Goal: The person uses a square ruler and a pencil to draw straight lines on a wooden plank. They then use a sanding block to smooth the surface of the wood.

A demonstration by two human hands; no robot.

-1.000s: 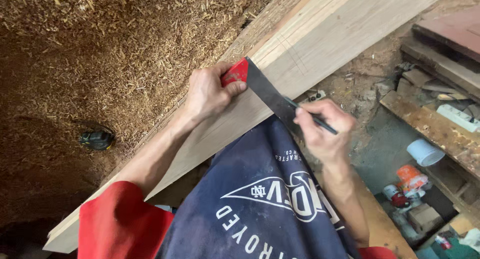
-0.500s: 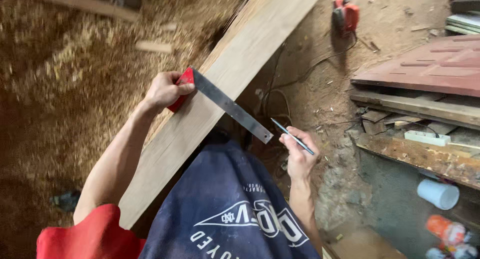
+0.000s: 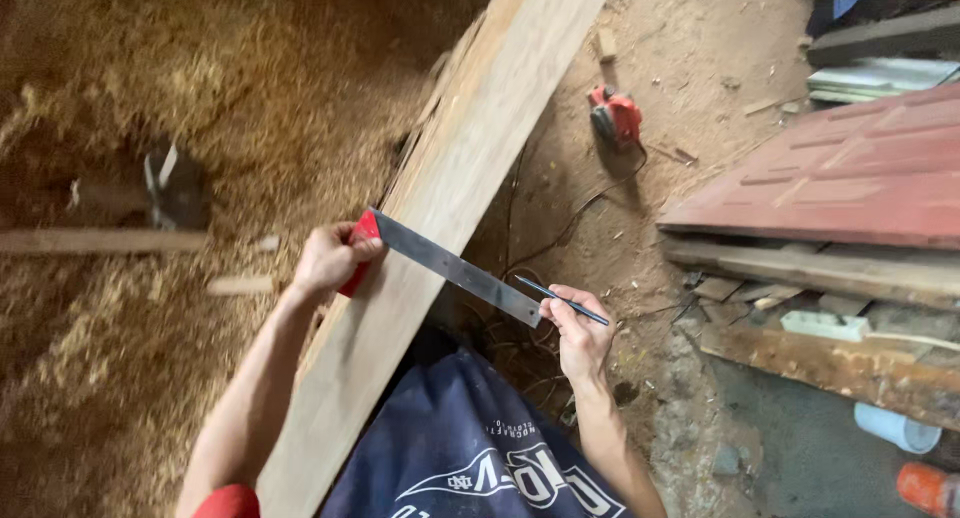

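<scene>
Long pale plank (image 3: 440, 188) runs diagonally from lower left to top centre, over ground thick with sawdust (image 3: 150, 98). Left hand (image 3: 325, 258) closed around the red stock of a try square (image 3: 440, 263) at the plank's left edge. The square's steel blade lies flat across the board and overhangs its right edge. Right hand (image 3: 580, 333) just off the blade's free end, to the right of the plank, fingers pinched on a dark pencil (image 3: 560, 300); pencil tip close to the blade end, contact unclear. Red power tool (image 3: 613, 115) lies on the dirt well beyond. Red panel (image 3: 840, 168) rests on stacked timber at right.
</scene>
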